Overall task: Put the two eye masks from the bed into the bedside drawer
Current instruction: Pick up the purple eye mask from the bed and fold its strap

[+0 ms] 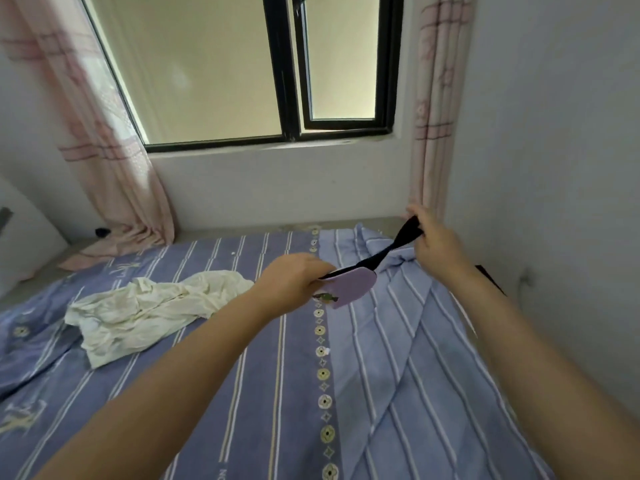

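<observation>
Eye masks are being gathered off the bed [398, 393], so the pick-up step is in hand. One lilac eye mask [349, 285] is hanging above the striped sheet, pinched at its left end by the left hand [294, 282], whose fingers [320, 271] are closing around it. A black strap or band [398, 245] is stretching from the lilac piece up and to the right into the right hand [434, 239], whose fingers are gripping its far end near the curtain [434, 116] in the right corner. Whether that black piece is the second eye mask or only the strap of the lilac one, I cannot tell. A crumpled cream cloth [149, 306] is lying on the bed to the left, well apart from both hands.

No bedside drawer is showing in this view, so the placing step is not yet done. The next move is calling for bringing both ends together so nothing dangles, checking that two masks are really held, then turning away from the window [291, 71] to find the drawer.
</observation>
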The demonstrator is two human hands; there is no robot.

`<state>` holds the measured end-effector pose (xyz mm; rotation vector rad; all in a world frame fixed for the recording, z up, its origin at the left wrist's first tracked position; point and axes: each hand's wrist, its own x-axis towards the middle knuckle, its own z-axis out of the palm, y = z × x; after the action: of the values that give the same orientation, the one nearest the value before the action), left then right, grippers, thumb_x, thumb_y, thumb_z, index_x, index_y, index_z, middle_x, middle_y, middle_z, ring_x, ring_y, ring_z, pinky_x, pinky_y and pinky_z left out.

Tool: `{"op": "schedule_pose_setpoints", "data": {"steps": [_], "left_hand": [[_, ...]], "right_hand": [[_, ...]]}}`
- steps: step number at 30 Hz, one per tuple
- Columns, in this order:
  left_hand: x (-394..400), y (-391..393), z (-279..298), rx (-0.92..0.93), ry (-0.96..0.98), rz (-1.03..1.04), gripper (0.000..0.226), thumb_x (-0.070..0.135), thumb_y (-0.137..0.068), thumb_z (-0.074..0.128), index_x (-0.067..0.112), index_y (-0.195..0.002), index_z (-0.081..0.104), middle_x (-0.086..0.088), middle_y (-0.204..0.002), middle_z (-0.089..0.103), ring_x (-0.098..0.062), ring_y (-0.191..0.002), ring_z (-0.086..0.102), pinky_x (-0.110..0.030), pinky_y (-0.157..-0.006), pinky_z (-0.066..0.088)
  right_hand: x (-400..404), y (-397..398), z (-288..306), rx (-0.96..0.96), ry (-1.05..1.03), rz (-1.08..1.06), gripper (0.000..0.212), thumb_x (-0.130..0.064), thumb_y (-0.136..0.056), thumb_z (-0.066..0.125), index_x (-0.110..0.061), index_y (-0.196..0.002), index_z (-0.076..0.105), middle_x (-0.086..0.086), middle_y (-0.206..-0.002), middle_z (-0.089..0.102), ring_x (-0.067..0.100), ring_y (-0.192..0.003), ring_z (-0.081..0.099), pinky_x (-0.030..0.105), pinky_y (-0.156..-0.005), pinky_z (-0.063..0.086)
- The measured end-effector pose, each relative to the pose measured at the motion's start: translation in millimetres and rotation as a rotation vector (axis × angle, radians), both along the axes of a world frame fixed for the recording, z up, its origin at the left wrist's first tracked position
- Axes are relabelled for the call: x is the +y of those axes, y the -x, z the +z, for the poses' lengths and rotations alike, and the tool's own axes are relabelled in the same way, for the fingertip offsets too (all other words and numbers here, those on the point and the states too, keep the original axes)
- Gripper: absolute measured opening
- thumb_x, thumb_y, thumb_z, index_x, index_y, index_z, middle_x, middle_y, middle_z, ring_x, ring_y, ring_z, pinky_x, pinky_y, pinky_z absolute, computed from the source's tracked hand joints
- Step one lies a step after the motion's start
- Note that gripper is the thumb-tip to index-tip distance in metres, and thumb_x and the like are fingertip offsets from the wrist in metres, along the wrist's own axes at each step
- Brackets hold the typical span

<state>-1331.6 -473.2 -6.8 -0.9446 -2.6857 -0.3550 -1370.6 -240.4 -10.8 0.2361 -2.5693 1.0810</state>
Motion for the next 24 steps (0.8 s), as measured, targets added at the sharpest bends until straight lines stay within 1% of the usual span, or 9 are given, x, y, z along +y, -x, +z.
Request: {"op": "schedule_pose_setpoints", "data": {"steps": [3, 6, 11, 13, 15, 17, 20, 22, 24], "left_hand": [[-4, 1, 5, 0.209, -0.049, 0.004, 0.018, 0.003, -0.07, 0.056, -0.003, -0.08, 0.069, -0.023, -0.066, 0.07, -0.03, -0.06, 0.066, -0.036, -0.049, 0.055], [-11, 3, 6, 0.344, -0.024, 0.065, 0.007, 0.0, -0.058, 0.063, 0.003, -0.062, 0.069, -0.012, -0.049, 0.068, -0.024, -0.04, 0.06, -0.022, -0.033, 0.048], [-19, 8, -2, 0.379, -0.047, 0.055, 0.018, -0.01, -0.052, 0.066, 0.004, -0.063, 0.07, -0.011, -0.05, 0.07, -0.024, -0.042, 0.063, -0.022, -0.036, 0.05], [-15, 2, -10, 0.319, -0.051, 0.046, 0.021, -0.015, -0.051, 0.07, 0.002, -0.064, 0.07, -0.014, -0.049, 0.069, -0.025, -0.042, 0.063, -0.025, -0.035, 0.051], [-10, -5, -15, 0.262, -0.107, 0.037, 0.018, -0.014, -0.054, 0.068, -0.001, -0.066, 0.069, -0.018, -0.05, 0.067, -0.027, -0.041, 0.062, -0.029, -0.034, 0.051], [-5, -13, -17, 0.282, -0.142, -0.006, 0.02, -0.014, -0.054, 0.064, -0.001, -0.067, 0.07, -0.017, -0.05, 0.068, -0.027, -0.04, 0.061, -0.026, -0.033, 0.05], [0, -21, -15, 0.291, -0.161, -0.07, 0.021, -0.013, -0.056, 0.063, -0.002, -0.072, 0.07, -0.017, -0.055, 0.071, -0.027, -0.043, 0.063, -0.027, -0.035, 0.051], [-1, -22, -14, 0.267, -0.265, -0.044, 0.024, -0.008, -0.065, 0.056, -0.004, -0.083, 0.07, -0.02, -0.065, 0.073, -0.029, -0.055, 0.068, -0.029, -0.047, 0.054], [-3, -20, -13, 0.174, -0.438, 0.037, 0.031, -0.005, -0.074, 0.046, 0.0, -0.094, 0.069, -0.02, -0.079, 0.074, -0.03, -0.07, 0.068, -0.032, -0.061, 0.051]], "right_hand": [[8, -12, -6, -0.22, -0.511, 0.059, 0.043, 0.001, -0.087, 0.041, -0.009, -0.129, 0.04, 0.026, -0.113, 0.062, 0.037, -0.096, 0.059, 0.035, -0.076, 0.044], [1, -37, 3, -0.488, -0.47, 0.321, 0.036, -0.01, -0.084, 0.055, -0.014, -0.117, 0.042, 0.009, -0.081, 0.074, 0.015, -0.064, 0.066, 0.011, -0.056, 0.047], [-18, -70, 23, -0.448, 0.477, 0.702, 0.051, 0.002, -0.087, 0.043, -0.042, -0.112, 0.038, -0.007, -0.056, 0.073, 0.008, -0.044, 0.064, 0.012, -0.038, 0.04], [-23, -65, 32, -0.284, 1.013, 0.651, 0.039, -0.005, -0.09, 0.036, -0.037, -0.11, 0.044, -0.006, -0.059, 0.074, 0.007, -0.047, 0.066, 0.013, -0.039, 0.042], [-20, -49, 37, -0.076, 1.265, 0.495, 0.037, -0.008, -0.092, 0.037, -0.029, -0.122, 0.037, -0.008, -0.073, 0.076, 0.004, -0.062, 0.07, 0.012, -0.043, 0.048], [-14, -33, 37, 0.052, 1.091, 0.23, 0.053, -0.001, -0.093, 0.036, -0.023, -0.139, 0.02, -0.003, -0.095, 0.072, -0.003, -0.066, 0.068, 0.008, -0.047, 0.048], [-7, -18, 27, 0.099, 0.339, -0.105, 0.064, 0.005, -0.088, 0.039, -0.022, -0.141, 0.017, 0.007, -0.114, 0.064, 0.004, -0.075, 0.066, 0.003, -0.06, 0.045], [-6, -17, 14, -0.002, -0.099, -0.055, 0.067, 0.005, -0.085, 0.042, -0.025, -0.141, 0.018, 0.01, -0.117, 0.065, 0.024, -0.087, 0.066, 0.021, -0.078, 0.049], [-9, -21, 2, -0.151, -0.159, 0.085, 0.067, -0.003, -0.084, 0.048, -0.027, -0.14, 0.021, 0.005, -0.11, 0.069, 0.013, -0.065, 0.07, 0.027, -0.074, 0.054]]}}
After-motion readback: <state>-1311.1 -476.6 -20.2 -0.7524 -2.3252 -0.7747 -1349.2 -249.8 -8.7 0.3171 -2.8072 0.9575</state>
